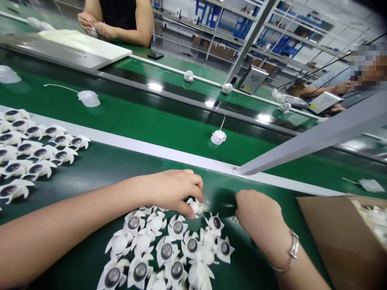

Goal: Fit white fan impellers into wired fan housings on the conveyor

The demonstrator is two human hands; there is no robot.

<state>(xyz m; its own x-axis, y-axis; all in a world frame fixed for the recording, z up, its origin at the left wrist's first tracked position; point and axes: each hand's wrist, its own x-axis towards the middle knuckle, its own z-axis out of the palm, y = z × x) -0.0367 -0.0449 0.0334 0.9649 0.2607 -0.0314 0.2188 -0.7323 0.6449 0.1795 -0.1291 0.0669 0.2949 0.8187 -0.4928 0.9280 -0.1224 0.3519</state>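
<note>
Head view: left hand (172,189) pinches fan (195,206), right hand (256,215) near box (332,241) edge.

We take this for a factory assembly line. A long green conveyor belt (169,133) runs across the view, carrying small white round housings (218,137) with trailing wires. On our side of the belt, white fan-shaped parts (36,149) lie in neat rows and in a loose heap on the bench, with a cardboard box (338,237) beside them. Across the belt a co-worker (121,20) handles a part, and beyond the belt we see metal shelving (242,24) stacked with blue bins.
</note>
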